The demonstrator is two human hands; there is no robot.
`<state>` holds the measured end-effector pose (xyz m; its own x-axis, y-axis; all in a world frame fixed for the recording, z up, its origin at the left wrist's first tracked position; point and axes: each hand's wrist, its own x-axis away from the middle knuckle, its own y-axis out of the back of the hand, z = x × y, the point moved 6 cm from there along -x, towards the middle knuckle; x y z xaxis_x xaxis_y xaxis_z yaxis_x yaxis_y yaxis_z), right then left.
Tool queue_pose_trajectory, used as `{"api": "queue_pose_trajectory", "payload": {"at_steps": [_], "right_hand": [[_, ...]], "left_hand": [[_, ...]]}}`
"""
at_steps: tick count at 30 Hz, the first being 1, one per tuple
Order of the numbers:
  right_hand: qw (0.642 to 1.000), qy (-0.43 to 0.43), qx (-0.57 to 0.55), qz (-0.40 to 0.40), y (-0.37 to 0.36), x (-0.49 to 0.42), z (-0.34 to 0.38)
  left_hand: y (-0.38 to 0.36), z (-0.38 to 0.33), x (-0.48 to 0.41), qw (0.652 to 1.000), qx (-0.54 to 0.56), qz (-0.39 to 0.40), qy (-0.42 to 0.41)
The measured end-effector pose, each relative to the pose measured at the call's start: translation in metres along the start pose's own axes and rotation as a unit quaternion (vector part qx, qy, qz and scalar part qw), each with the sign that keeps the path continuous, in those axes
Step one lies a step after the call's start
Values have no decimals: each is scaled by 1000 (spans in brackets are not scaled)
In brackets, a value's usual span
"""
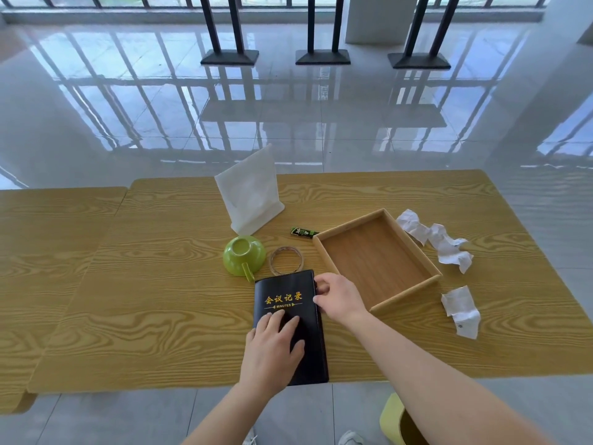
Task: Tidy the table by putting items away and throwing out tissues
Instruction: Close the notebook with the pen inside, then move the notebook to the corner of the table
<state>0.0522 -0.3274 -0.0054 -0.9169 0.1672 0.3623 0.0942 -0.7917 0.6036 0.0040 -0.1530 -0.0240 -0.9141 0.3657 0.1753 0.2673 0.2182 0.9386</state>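
A black notebook (285, 290) with gold lettering lies at the table's near edge. My left hand (272, 351) rests flat on its cover, fingers spread. My right hand (337, 297) curls its fingers around the notebook's right edge. An empty wooden tray (426, 261) sits just right of the notebook. Two crumpled tissues (436, 242) lie beyond the tray's right side, and a third tissue (462, 311) lies nearer me. An upside-down green cup (244, 255), a clear tape roll (286, 260) and a small green pack (303, 232) sit behind the notebook.
A white napkin holder (250, 194) stands at the table's middle back. A yellow-green bin (398, 422) is on the floor below the table's near edge, by my right arm. A second wooden table (48, 236) adjoins on the left.
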Motion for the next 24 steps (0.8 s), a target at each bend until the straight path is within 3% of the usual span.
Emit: {"api": "queue_pose_trajectory", "payload": {"at_steps": [6, 10, 24], "right_hand": [[998, -8, 62, -8, -16, 11, -21], [994, -39, 100, -7, -27, 22, -34], [995, -63, 74, -24, -36, 32, -38]], "left_hand": [[-16, 16, 9, 995, -86, 29, -32], [-23, 20, 11, 998, -54, 24, -29], [-22, 26, 4, 994, 102, -7, 43]]}}
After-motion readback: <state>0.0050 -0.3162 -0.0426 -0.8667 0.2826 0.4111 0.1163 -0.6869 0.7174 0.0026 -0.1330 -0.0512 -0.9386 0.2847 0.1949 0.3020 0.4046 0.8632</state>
